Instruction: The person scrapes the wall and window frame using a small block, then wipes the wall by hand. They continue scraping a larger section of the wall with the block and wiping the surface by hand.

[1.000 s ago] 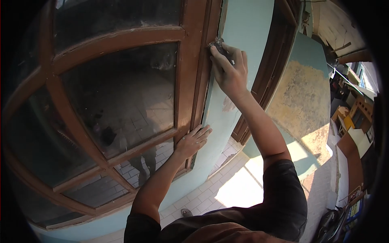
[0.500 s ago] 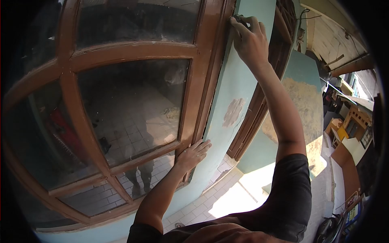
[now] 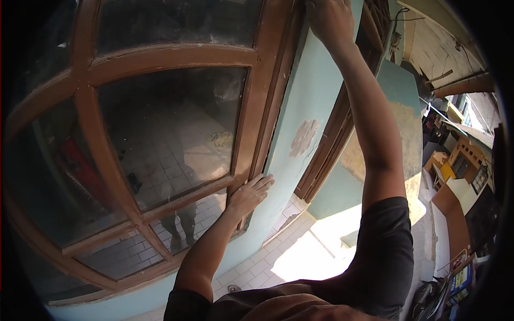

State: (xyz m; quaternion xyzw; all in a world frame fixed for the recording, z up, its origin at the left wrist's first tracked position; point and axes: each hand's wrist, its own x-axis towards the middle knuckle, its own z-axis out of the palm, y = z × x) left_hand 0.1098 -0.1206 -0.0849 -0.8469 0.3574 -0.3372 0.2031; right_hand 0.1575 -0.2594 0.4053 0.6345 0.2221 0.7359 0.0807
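Observation:
A brown wooden window frame with dusty glass panes fills the left side of the head view. My left hand lies on the lower right corner of that frame, fingers stretched out over its edge onto the pale turquoise wall. High up, at the top edge of the view, my right hand is against the upper right part of the frame and wall. Its fingers are bent and partly cut off by the image edge, so what they hold does not show now.
A patch of peeled paint marks the wall. To its right stand a brown door frame and a turquoise wall with a stained area. Pale floor tiles lie below, partly sunlit. Wooden furniture and piled items are at far right.
My right hand has gone slightly up, so its fingertips and the small dark thing in them have left the view. The left hand stays on the frame; the view has shifted a little.

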